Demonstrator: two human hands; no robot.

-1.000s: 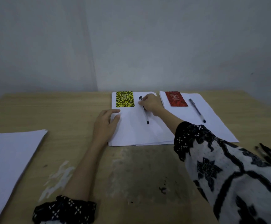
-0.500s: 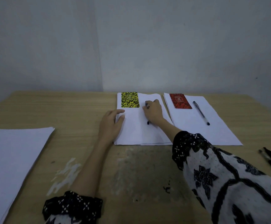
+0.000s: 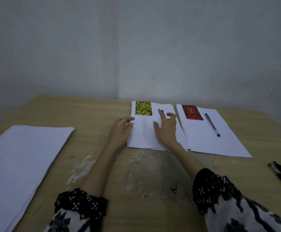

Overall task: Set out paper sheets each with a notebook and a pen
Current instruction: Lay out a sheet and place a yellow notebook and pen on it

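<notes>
The left hand (image 3: 120, 129) steadies the sheet (image 3: 143, 134), fingers loosely spread; the right hand (image 3: 167, 129), spread flat, seemingly covers the pen (image 3: 162, 111).

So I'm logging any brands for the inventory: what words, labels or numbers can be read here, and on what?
Nothing can be read.
Red notebook: a pale emblem with lines of print on the cover, too small and blurred to read.
Yellow notebook: a black speckled pattern with a faint mark near the top, unreadable.
Pen on the right sheet: no print to be made out.
Paper stack at left: blank.
</notes>
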